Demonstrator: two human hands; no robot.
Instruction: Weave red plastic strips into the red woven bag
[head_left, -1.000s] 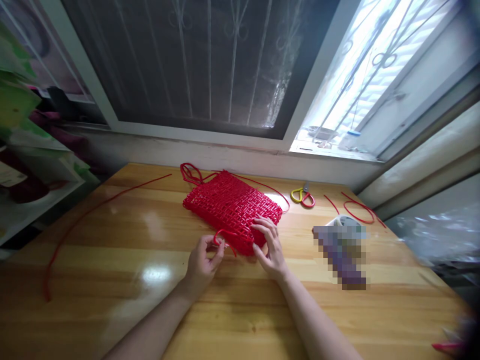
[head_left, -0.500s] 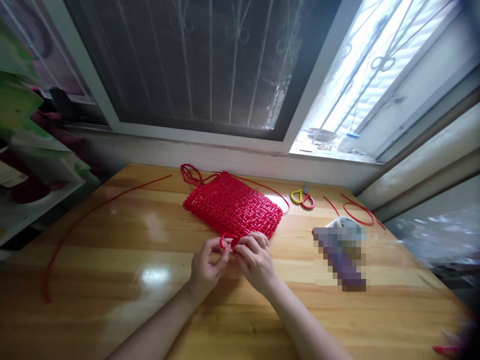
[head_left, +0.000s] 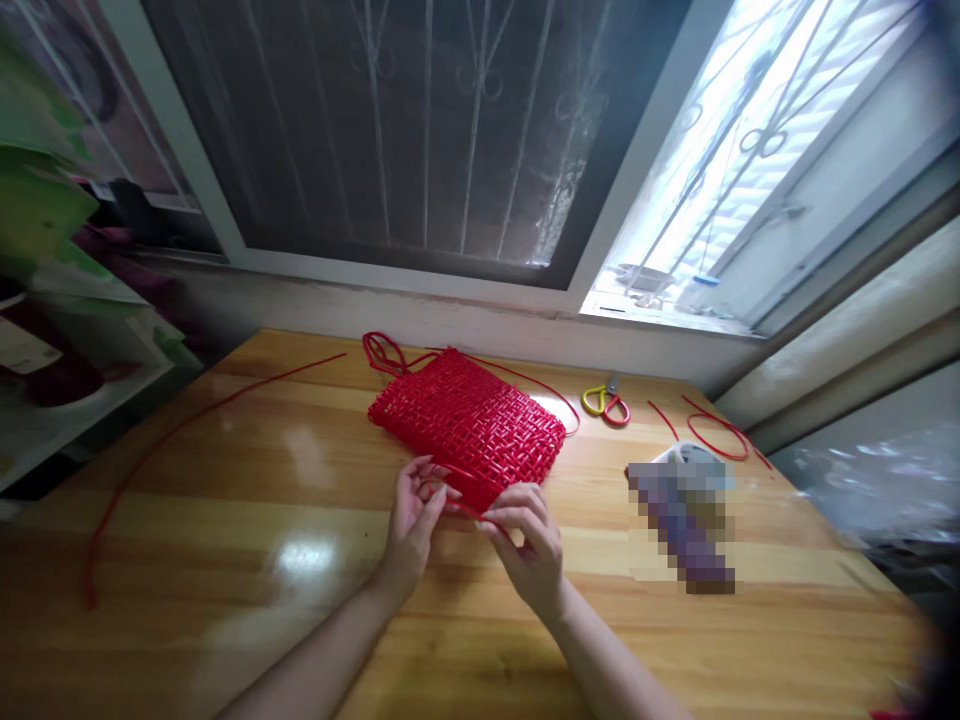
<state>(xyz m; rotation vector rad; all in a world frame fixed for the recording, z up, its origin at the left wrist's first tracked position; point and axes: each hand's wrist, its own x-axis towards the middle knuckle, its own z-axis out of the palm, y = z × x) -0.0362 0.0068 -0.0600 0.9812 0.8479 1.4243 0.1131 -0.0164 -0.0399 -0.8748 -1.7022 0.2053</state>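
Left hand: your left hand (head_left: 416,515) has its thumb and fingers closed in a pinch on a thin red strand (head_left: 466,509), near the bag's near edge.
Right hand: your right hand (head_left: 529,540) pinches the same strand just to the right, fingers curled; whether they also touch the bag, you cannot tell from here.
Red woven bag: the bag (head_left: 480,420) lies on the wooden table (head_left: 225,540), just beyond your hands, looped red cords (head_left: 396,362) at its far left corner.
Scissors: the scissors (head_left: 611,386) lie right of the bag, yellow and red handles towards you.
White roll: the roll (head_left: 679,459) sits nearer than the scissors, partly hidden by blurring.
Loose strand: a long red length (head_left: 225,397) curves across the left side.
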